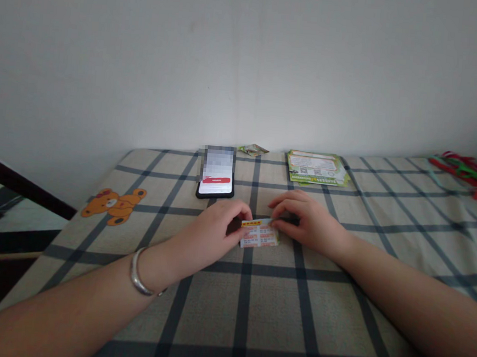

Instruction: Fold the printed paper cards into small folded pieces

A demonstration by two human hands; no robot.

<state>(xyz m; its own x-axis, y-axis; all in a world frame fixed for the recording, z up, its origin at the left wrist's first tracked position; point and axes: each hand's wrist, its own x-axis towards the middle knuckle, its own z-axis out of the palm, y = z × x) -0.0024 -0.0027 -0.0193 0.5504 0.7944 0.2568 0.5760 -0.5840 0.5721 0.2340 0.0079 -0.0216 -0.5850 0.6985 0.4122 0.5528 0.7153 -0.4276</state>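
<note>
A small printed paper card (260,237) with a yellow strip along its top edge and rows of red and dark print is held over the checked cloth. My left hand (221,226), with a silver bangle at the wrist, pinches the card's left edge. At the card's upper right corner, the thumb and fingers of my right hand (300,219) close on it. Just beyond my left hand lies a phone (216,189) with a lit screen, part of it blurred out by blocks.
A stack of green and white printed sheets (317,168) lies near the wall, with a small green packet (254,150) left of it. A flat orange bear figure (114,206) is at the left. Red and green fabric (476,178) sits at the far right. The checked tablecloth (219,320) covers the table.
</note>
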